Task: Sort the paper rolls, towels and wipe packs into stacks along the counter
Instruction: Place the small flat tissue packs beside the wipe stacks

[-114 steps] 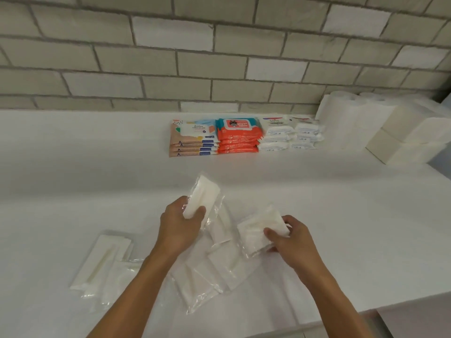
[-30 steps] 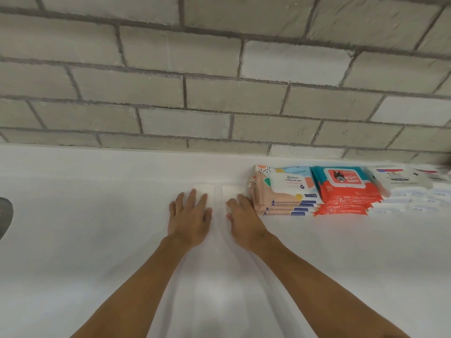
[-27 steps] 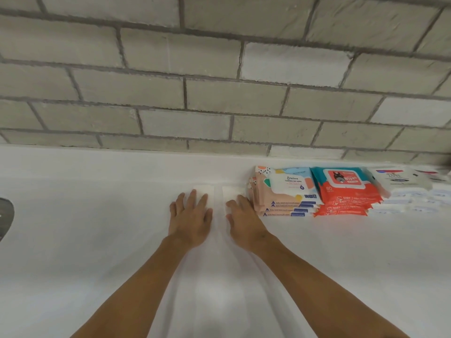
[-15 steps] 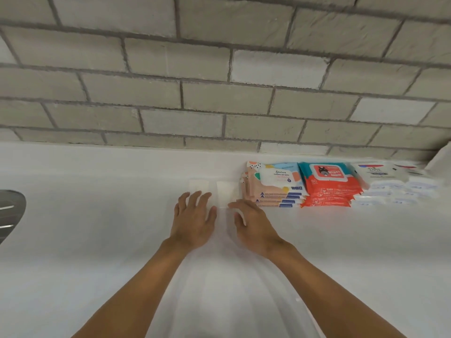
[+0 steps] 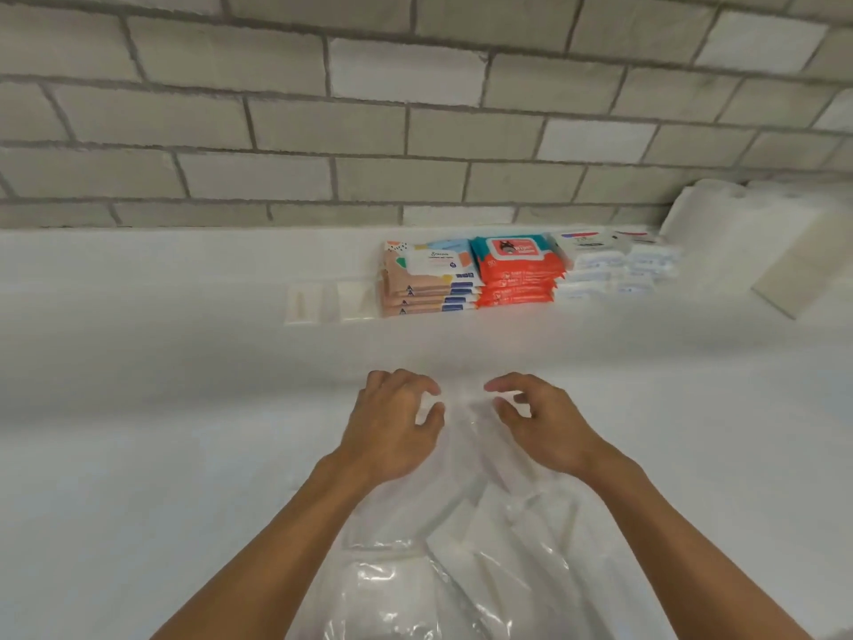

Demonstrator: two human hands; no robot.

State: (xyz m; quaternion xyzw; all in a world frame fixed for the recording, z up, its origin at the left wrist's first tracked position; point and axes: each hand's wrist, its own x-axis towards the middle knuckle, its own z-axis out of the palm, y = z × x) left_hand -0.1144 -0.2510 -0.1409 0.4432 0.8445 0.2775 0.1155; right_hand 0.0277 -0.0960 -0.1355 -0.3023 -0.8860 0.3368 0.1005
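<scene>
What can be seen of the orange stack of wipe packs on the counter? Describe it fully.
The orange stack holds several soft, glossy plastic packs lying flat, edges roughly aligned. The top pack shows a teal band and a flap label. It rests near the back of the white counter, close between the peach-and-blue stack and the white packs.

The white counter (image 5: 138, 362) carries along the wall two flat clear packets (image 5: 304, 304), three stacks of wipe packs (image 5: 517, 279) and paper rolls (image 5: 747, 233); more clear packets (image 5: 484, 542) lie near its front.
</scene>
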